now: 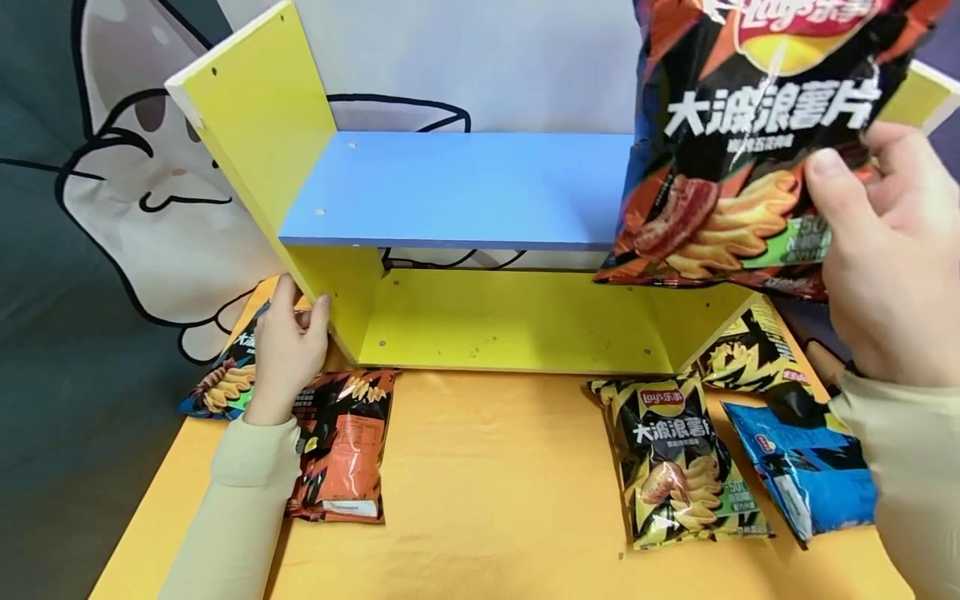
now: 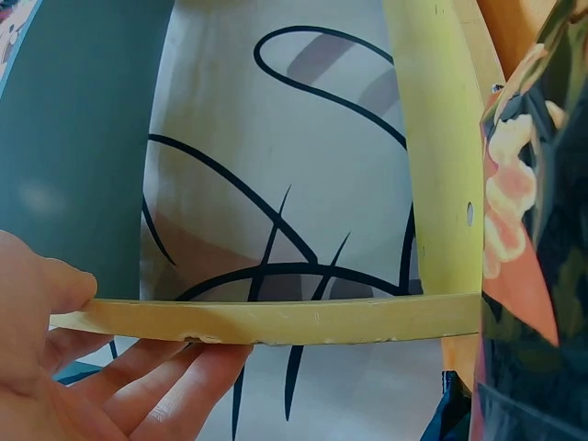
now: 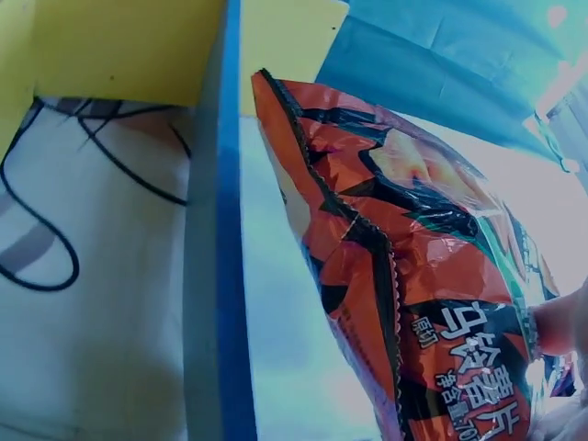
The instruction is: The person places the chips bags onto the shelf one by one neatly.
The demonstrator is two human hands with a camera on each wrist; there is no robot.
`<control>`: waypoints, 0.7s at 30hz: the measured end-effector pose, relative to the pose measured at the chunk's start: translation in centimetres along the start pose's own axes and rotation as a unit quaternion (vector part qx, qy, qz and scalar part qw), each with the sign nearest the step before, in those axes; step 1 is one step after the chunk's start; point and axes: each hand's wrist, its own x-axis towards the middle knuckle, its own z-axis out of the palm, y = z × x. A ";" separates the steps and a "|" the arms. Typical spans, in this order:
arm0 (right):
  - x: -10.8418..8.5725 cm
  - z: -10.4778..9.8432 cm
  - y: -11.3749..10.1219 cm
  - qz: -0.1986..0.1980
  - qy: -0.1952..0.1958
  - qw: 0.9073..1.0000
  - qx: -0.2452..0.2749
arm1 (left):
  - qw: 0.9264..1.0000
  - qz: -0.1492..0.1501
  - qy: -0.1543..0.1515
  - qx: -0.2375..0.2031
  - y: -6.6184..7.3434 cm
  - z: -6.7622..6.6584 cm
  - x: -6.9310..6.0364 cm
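In the head view my right hand [image 1: 892,242] pinches a black and orange chip bag [image 1: 757,158] by its right side, held up in front of the right part of the blue shelf board [image 1: 465,192]. The right wrist view shows that bag [image 3: 432,248] beside the blue board [image 3: 237,276], with part of the hand at the right edge. My left hand [image 1: 288,350] grips the lower front edge of the yellow left side panel [image 1: 262,108]. In the left wrist view, thumb and fingers of the left hand [image 2: 119,367] lie on either side of the panel's edge [image 2: 303,320].
A red-black bag [image 1: 348,450] and a blue-edged bag [image 1: 232,375] lie near my left hand. At the right lie a yellow-black bag [image 1: 675,467], a blue bag [image 1: 810,471] and another yellow bag [image 1: 753,350]. The yellow bottom board [image 1: 510,321] stands on the orange tabletop [image 1: 487,483].
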 end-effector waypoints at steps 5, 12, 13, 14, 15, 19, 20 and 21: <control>2.8 1.1 -0.6 0.092 0.001 0.995 -0.030 | 1.000 -0.002 -0.001 -0.001 -0.1 0.2 0.0; 5.8 2.0 0.0 0.171 -0.008 0.950 -0.261 | 1.000 -0.004 -0.008 -0.002 -0.1 0.1 0.2; 6.0 2.1 0.2 0.170 -0.012 0.931 -0.323 | 1.000 -0.006 -0.007 0.001 -0.1 0.1 0.1; 6.1 2.2 0.4 0.164 -0.015 0.910 -0.381 | 1.000 -0.008 -0.007 0.002 -0.2 0.0 0.0; 6.2 2.2 0.5 0.157 -0.019 0.889 -0.429 | 1.000 -0.010 -0.007 0.005 -0.2 0.0 0.0; 5.8 2.4 0.9 0.085 -0.019 0.851 -0.518 | 1.000 -0.011 -0.008 0.004 -0.1 -0.1 0.0; 5.5 2.5 1.0 0.054 -0.018 0.850 -0.523 | 1.000 -0.010 -0.007 0.006 -0.1 -0.1 0.0; 5.2 2.6 1.1 0.020 -0.016 0.849 -0.527 | 1.000 -0.009 -0.007 0.007 -0.1 -0.1 -0.1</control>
